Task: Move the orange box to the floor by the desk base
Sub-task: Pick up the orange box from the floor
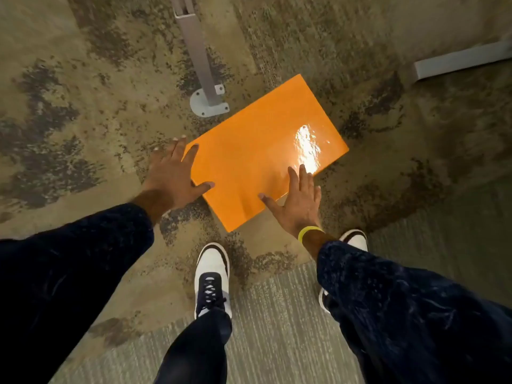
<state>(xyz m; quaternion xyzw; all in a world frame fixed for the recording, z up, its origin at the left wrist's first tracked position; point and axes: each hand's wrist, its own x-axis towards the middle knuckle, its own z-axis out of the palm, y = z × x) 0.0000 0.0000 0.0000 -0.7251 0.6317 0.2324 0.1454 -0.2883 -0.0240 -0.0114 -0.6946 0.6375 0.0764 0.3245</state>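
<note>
Orange box flat on the carpet beside the desk leg's foot plate, both hands spread over its near end.

Nearest, two white-and-dark sneakers (212,275) stand on the carpet (91,87). Above them the left hand (173,173), fingers splayed wide, lies at the box's near-left corner; the right hand (297,202), wearing a yellow wristband (309,231), is equally open over the near-right edge. The orange box (257,151) lies flat, its far-left edge near the desk leg (198,55) and round foot plate (203,105).

I see a glossy orange box (260,151), mottled tan-and-brown carpet (83,106), a grey desk leg (198,56), and a yellow wristband (309,232).
</note>
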